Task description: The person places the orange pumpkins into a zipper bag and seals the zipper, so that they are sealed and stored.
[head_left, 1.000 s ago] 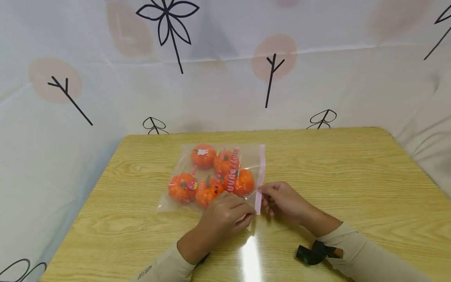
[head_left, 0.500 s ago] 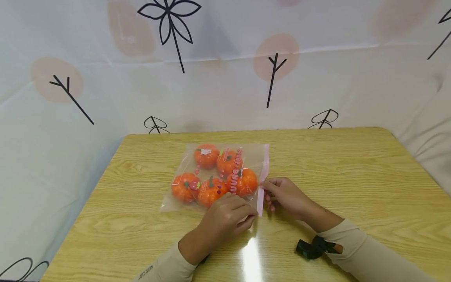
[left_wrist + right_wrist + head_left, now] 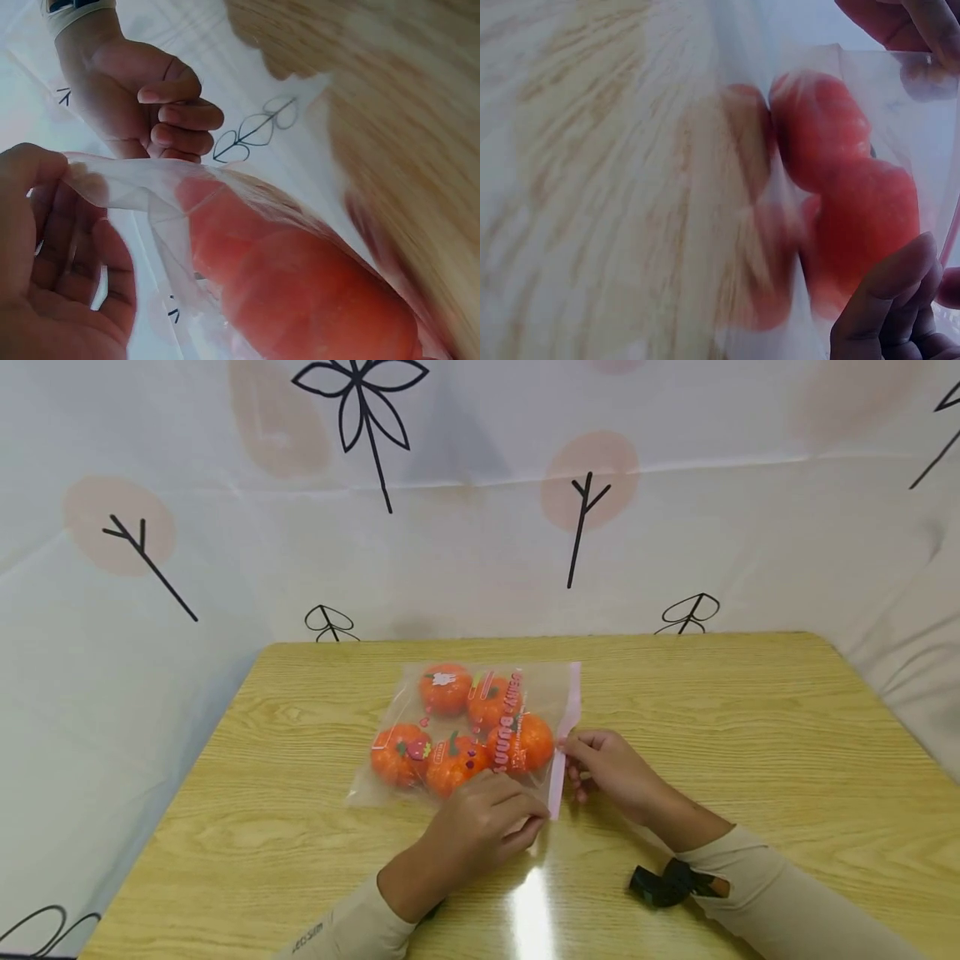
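Observation:
A clear zip bag lies on the wooden table, its pink sealing strip facing right. Several orange pumpkins with green stems sit inside it; red bunny lettering and small pictures are printed on the film. My left hand pinches the near corner of the strip between thumb and forefinger, which the left wrist view also shows at the bag. Farther up the strip, my right hand pinches it between thumb and index finger, the other fingers curled below. Whether the seal is closed cannot be told.
The wooden table reaches back to a white cloth printed with plants and pink spots. Cloth also hangs on both sides. A black strap is at my right wrist. Light glares off the table's near middle.
My right hand has slid a little away from me along the pink strip. The bag's far end has shifted slightly to the right. My left hand has stayed almost still at the near corner.

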`<state>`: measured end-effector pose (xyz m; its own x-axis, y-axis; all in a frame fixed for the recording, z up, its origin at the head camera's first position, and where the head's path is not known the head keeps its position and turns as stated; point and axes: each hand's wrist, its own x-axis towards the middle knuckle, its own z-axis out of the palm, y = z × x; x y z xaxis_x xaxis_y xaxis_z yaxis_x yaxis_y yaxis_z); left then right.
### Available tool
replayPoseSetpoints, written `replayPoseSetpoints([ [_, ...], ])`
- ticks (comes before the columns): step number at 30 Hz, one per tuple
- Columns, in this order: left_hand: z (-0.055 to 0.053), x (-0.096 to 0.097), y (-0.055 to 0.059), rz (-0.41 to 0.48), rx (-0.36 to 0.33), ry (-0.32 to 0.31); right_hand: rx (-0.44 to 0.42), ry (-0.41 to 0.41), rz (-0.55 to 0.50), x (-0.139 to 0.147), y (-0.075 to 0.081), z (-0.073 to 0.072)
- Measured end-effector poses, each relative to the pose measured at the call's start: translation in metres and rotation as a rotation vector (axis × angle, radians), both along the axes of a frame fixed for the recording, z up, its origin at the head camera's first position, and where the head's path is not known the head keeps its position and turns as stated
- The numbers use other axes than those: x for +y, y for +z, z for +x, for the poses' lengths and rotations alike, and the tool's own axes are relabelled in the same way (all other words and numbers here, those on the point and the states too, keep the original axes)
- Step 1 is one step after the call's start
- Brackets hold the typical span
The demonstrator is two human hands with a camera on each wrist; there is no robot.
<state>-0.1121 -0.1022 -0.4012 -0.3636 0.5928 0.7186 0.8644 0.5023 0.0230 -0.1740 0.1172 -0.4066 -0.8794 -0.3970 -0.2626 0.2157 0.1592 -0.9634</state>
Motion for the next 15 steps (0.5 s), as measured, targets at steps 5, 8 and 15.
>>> replayPoseSetpoints([
  [5, 0.0010, 0.0018, -0.0016, -0.019, 0.007, 0.044, -0.036, -0.013, 0.000, -0.0015, -0.0026, 0.0002],
  [8, 0.0016, 0.0033, -0.0016, -0.021, 0.012, 0.060, -0.046, -0.021, -0.001, -0.0023, -0.0041, -0.0005],
  [15, 0.0023, 0.0053, -0.0004, 0.004, 0.023, 0.062, -0.047, -0.022, -0.018, -0.0019, -0.0043, -0.0004],
])
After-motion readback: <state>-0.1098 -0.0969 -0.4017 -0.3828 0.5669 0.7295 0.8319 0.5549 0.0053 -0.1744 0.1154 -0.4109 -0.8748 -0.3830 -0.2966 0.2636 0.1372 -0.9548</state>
